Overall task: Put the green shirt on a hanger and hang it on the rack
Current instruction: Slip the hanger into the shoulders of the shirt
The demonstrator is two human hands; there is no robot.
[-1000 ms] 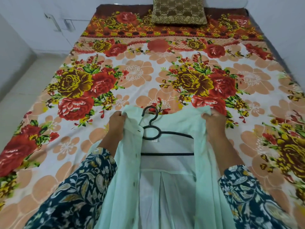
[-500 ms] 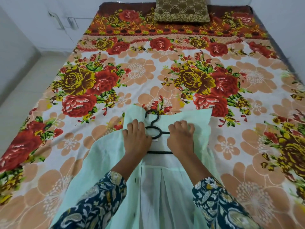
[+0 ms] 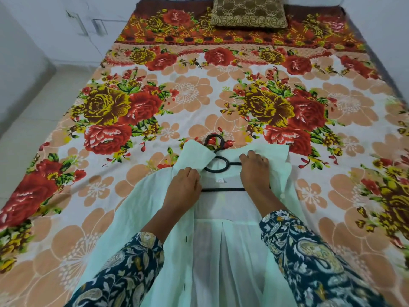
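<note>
The bed [image 3: 374, 44] is covered by a floral sheet [image 3: 192, 94]. A brown cushion [image 3: 249, 12] is laid at its far end. The green shirt [image 3: 137, 218] is spread on the near part, with a black hanger [image 3: 221, 189] inside it.

One view, head-worn, wide-angle. Positioned at the near end of the bed [image 3: 194, 91], facing forward and down along its length to the cushion [image 3: 249, 13] at the far end. Closest in frame, lower centre: left hand [image 3: 183, 187] and right hand [image 3: 254, 169] on the green shirt [image 3: 221, 251]. Floor [image 3: 33, 120] at left margin.

Left hand [image 3: 183, 187] grips the front edge of the green shirt [image 3: 143, 218]; right hand [image 3: 255, 170] rests on the hanger [image 3: 221, 190].
</note>
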